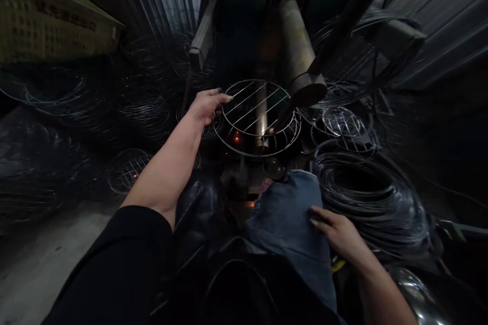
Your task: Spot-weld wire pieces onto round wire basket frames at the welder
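My left hand [208,105] grips the left rim of a round wire rack [247,153], thumb on top and fingers curled at its edge. Two wire rings and several parallel cross wires make up the rack. It lies about level around a brass-coloured metal bar [261,111] of the machine, below a thick metal cylinder [299,43]. Small orange glowing spots show under the rack's left part. My right hand [337,231] is beside the leg in blue jeans [290,213], fingers stretched forward and slightly apart, with nothing visible in them.
A big coil of wire [366,188] lies at the right, with a smaller wire rack [343,124] behind it. Dark heaps of wire rings [145,106] fill the left. A yellow crate [57,25] stands at the upper left. A wooden beam [204,43] juts out beside the machine.
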A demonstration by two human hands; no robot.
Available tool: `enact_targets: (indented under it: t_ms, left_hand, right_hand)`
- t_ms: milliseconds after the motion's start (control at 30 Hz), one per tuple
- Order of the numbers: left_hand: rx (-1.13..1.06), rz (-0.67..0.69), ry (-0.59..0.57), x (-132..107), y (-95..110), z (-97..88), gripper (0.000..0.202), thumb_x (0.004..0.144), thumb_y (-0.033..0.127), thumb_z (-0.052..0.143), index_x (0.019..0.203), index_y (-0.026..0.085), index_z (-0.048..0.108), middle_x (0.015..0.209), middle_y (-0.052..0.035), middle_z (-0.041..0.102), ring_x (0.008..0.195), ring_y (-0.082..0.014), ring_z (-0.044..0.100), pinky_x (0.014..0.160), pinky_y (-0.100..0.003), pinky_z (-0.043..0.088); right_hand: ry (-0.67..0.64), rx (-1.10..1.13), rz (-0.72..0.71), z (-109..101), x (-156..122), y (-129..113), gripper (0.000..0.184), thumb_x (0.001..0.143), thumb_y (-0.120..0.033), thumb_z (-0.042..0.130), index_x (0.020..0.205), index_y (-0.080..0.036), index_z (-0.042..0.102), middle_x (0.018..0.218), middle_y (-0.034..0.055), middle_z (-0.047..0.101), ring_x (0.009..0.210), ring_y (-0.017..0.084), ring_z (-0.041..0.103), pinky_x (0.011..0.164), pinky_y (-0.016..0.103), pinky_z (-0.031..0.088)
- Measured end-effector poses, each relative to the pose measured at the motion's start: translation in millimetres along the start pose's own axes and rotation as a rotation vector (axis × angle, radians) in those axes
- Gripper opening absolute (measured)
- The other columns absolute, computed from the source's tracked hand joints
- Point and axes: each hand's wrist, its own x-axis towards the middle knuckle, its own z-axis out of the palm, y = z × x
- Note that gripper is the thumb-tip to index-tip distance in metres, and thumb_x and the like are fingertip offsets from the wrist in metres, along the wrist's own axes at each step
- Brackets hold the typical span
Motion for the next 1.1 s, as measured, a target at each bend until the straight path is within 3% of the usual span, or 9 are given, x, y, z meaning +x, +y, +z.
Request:
enact_targets:
  t_ms: [100, 200, 367, 467, 800, 933, 1000, 1100]
  left_hand:
    - [0.088, -0.05, -0.094, -8.0, -1.4, -9.6, 0.043, 0.049, 0.009, 0.078, 0.09, 0.014, 0.066, 0.07, -0.0053, 0.063, 0.055, -0.0142, 0.058, 0.045, -0.023, 0.041]
    - [0.049, -0.047, -0.053, -30.0, -2.4, -22.7, 0.039, 0.049, 0.01, 0.078, 0.084, 0.015, 0.064, 0.066, -0.0038, 0.061, 0.054, -0.0145, 0.059, 0.042, -0.021, 0.04]
    - [0.053, -0.034, 0.061, -47.7, 0.3, -22.9, 0.026, 0.056, 0.018, 0.079, 0.073, 0.015, 0.061, 0.061, -0.0045, 0.059, 0.048, -0.0125, 0.054, 0.038, -0.021, 0.039]
    - [0.053, -0.002, 0.155, -46.5, 3.1, -15.8, 0.031, 0.055, 0.01, 0.078, 0.08, 0.016, 0.061, 0.062, -0.0037, 0.058, 0.047, -0.0132, 0.054, 0.038, -0.022, 0.038]
    - [-0.083, -0.047, 0.172, -78.4, -16.6, -24.7, 0.033, 0.052, 0.009, 0.074, 0.072, 0.019, 0.049, 0.061, 0.0018, 0.056, 0.055, -0.0136, 0.059, 0.042, -0.019, 0.041]
    - [-0.16, -0.042, 0.188, -85.6, -23.5, -22.1, 0.034, 0.051, 0.008, 0.073, 0.072, 0.019, 0.048, 0.059, 0.0033, 0.055, 0.055, -0.0126, 0.059, 0.043, -0.019, 0.041]
    - [-0.181, -0.034, 0.192, -86.7, -26.3, -19.8, 0.035, 0.05, 0.008, 0.074, 0.072, 0.018, 0.049, 0.059, 0.0031, 0.055, 0.054, -0.0127, 0.059, 0.042, -0.019, 0.04]
    - [-0.199, -0.022, 0.175, -88.0, -31.6, -15.5, 0.038, 0.049, 0.009, 0.076, 0.076, 0.018, 0.05, 0.06, 0.0025, 0.056, 0.054, -0.013, 0.059, 0.041, -0.019, 0.039]
  right_hand:
    - [-0.13, 0.207, 0.098, -13.0, -11.7, 16.0, 0.042, 0.051, -0.034, 0.079, 0.09, -0.021, 0.071, 0.091, 0.0104, 0.074, 0.089, 0.031, 0.068, 0.086, 0.047, 0.052]
    - [-0.251, 0.454, 0.203, -18.0, -12.8, 13.6, 0.048, 0.051, -0.032, 0.083, 0.094, -0.019, 0.067, 0.085, 0.0099, 0.073, 0.073, 0.024, 0.069, 0.07, 0.038, 0.054]
    - [-0.132, 0.515, 0.224, -12.0, -7.8, 3.9, 0.047, 0.044, -0.033, 0.089, 0.082, -0.015, 0.066, 0.063, 0.0058, 0.068, 0.052, 0.018, 0.062, 0.048, 0.026, 0.045]
    - [-0.079, 0.582, 0.171, -5.4, -11.3, -1.4, 0.046, 0.048, -0.037, 0.087, 0.079, -0.015, 0.062, 0.059, 0.0041, 0.067, 0.043, 0.014, 0.057, 0.04, 0.022, 0.039]
    - [-0.033, 0.669, 0.167, 5.6, -21.1, 0.4, 0.04, 0.052, -0.034, 0.083, 0.07, -0.018, 0.051, 0.052, -0.0011, 0.063, 0.034, 0.01, 0.05, 0.034, 0.018, 0.033]
    - [-0.067, 0.67, 0.155, 4.5, -23.3, -1.3, 0.039, 0.054, -0.034, 0.084, 0.074, -0.017, 0.056, 0.057, 0.0019, 0.066, 0.039, 0.012, 0.056, 0.037, 0.018, 0.037]
    - [-0.099, 0.676, 0.092, 4.7, -22.0, -12.9, 0.037, 0.058, -0.033, 0.084, 0.082, -0.016, 0.061, 0.062, 0.0031, 0.068, 0.045, 0.014, 0.061, 0.041, 0.019, 0.042]
    - [-0.122, 0.704, -0.079, 12.8, -13.1, -50.6, 0.033, 0.061, -0.03, 0.084, 0.086, -0.016, 0.067, 0.066, 0.0035, 0.07, 0.051, 0.016, 0.065, 0.047, 0.024, 0.048]
